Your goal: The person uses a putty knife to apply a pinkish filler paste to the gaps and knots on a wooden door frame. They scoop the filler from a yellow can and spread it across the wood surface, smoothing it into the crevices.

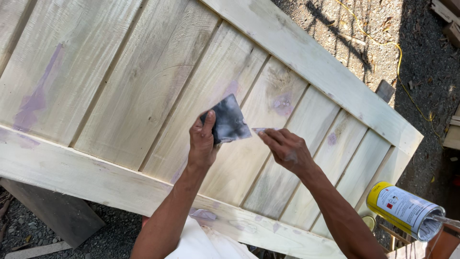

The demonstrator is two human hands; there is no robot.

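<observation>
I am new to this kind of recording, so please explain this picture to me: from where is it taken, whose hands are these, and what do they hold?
There is no machine here. The camera sits on a person's head and looks down at that person's own two bare hands. Below them lies a pale wooden door made of slanted planks, with purple patches of filler. The left hand holds a small dark, dusty flat sheet by its corner. The right hand pinches a small thin tool that touches the sheet's edge; I cannot tell exactly what it is. At the lower right lies a yellow and white can on its side, over gravel ground.
</observation>
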